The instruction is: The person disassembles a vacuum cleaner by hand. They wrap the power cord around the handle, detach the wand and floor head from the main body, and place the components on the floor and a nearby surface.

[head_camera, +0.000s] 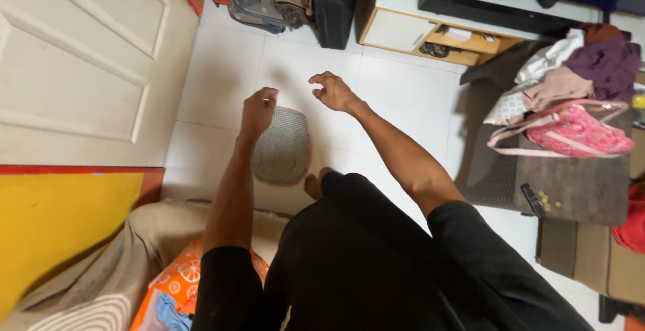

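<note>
Head view, looking down along both bare forearms over a white tiled floor point(403, 96).

Left hand point(259, 110): raised, fingers curled in toward the palm in a loose fist. Nothing visible between the fingers; cannot tell whether something small is pinched there. Directly below and just past the knuckles lies a small woven mat point(281, 148), grey mesh with a pinkish rim, flat on the tiles. In this view the hand overlaps the mat's upper left edge; contact with it cannot be confirmed.

Right hand point(332, 91): held up in the air, fingers spread and bent, claw-like, open and holding nothing. Its fingertips point toward the left hand, with a clear gap between the two. The mat lies below and to the left of these fingers, apart from them.

A bare foot point(313, 186) shows at the near edge of the mat, beside a black-trousered knee.

Surroundings: a white panelled door point(80, 62) well to the left of the left fingers. Beyond both sets of fingertips, a black bag point(336, 5) stands against a low white cabinet point(396, 30). Far right of the right fingers: a brown rug point(578, 183) bearing a pink patterned bag point(578, 133), heaped clothes point(571, 69) and a black remote point(533, 200). Near the left elbow, an orange patterned cloth point(181, 277).
</note>
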